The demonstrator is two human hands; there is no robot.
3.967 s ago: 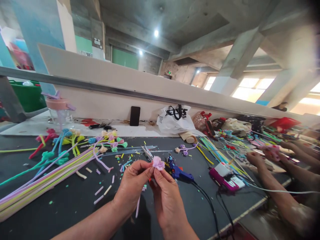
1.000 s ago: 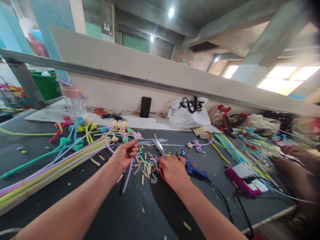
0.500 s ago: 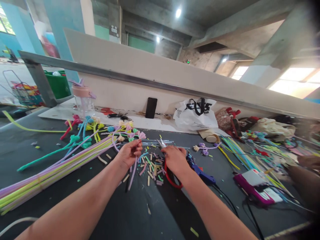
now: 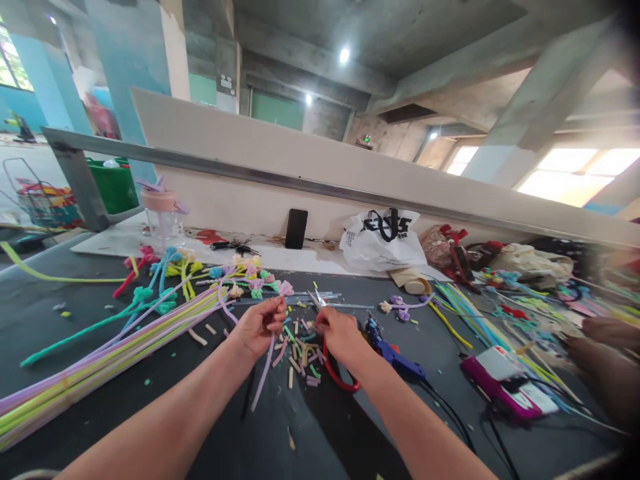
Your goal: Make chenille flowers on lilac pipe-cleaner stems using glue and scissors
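Note:
My left hand [image 4: 260, 325] pinches a craft flower with a pink fuzzy head [image 4: 285, 289]. Its lilac pipe-cleaner stem [image 4: 263, 373] hangs below my fingers. My right hand [image 4: 341, 337] is closed around a pair of scissors; the metal blades [image 4: 319, 299] point away from me past my fingertips, and a red handle loop [image 4: 345, 383] shows beneath my palm. Whether a small scrap is also between those fingertips, I cannot tell. Short cut pipe-cleaner pieces [image 4: 300, 350] lie scattered between my hands. Right of my right hand rests a blue glue gun [image 4: 403, 363].
At left lie a pipe-cleaner bundle [image 4: 65, 390] and several finished flowers [image 4: 165, 293]. A phone [image 4: 297, 229], a white bag [image 4: 383, 240] and a clear bottle [image 4: 161, 217] stand at the back. A magenta-and-white box [image 4: 510, 381] with cables sits right. Another person's hand [image 4: 607, 333] is at the right edge.
The view has tilted slightly upward. My right hand has drawn slightly nearer to me, while my left hand keeps its pinch on the flower.

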